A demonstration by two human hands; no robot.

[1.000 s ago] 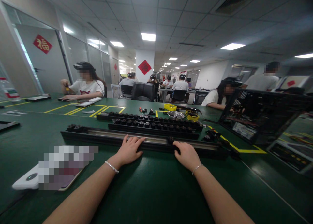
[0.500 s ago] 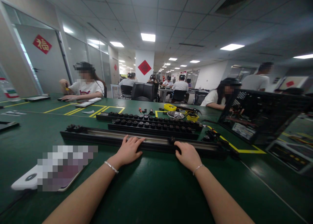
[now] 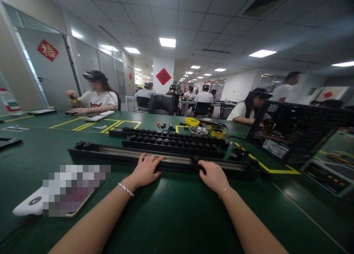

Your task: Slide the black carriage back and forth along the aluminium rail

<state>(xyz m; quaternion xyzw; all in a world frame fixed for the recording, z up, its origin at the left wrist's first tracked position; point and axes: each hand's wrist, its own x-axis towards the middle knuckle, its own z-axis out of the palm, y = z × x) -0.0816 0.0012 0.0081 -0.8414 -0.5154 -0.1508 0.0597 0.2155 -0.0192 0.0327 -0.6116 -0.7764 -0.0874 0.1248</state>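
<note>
A long black rail (image 3: pixel 107 155) with a pale metal channel lies across the table in front of me. My left hand (image 3: pixel 147 170) rests on its near edge, fingers stretched out over the channel. My right hand (image 3: pixel 214 174) is curled at the rail further right, its fingertips against a small black knobbed piece (image 3: pixel 195 159) that sits in the channel. The fingers' undersides are hidden, and the grip shows only in part. Two similar black knobbed pieces (image 3: pixel 84 145) sit at the rail's left end.
Behind lie two more black rails (image 3: pixel 173 144) filled with knobbed pieces. Loose black parts (image 3: pixel 239 152) are by the right end. A yellow bin (image 3: pixel 192 122), metal dish (image 3: pixel 198 130) and open computer case (image 3: pixel 298 132) stand beyond. A phone (image 3: pixel 83 198) lies left; co-workers (image 3: pixel 99 97) sit opposite.
My right hand and the small black piece have shifted very slightly to the right. My left hand stays put. A standing person in the right background has moved a little left.
</note>
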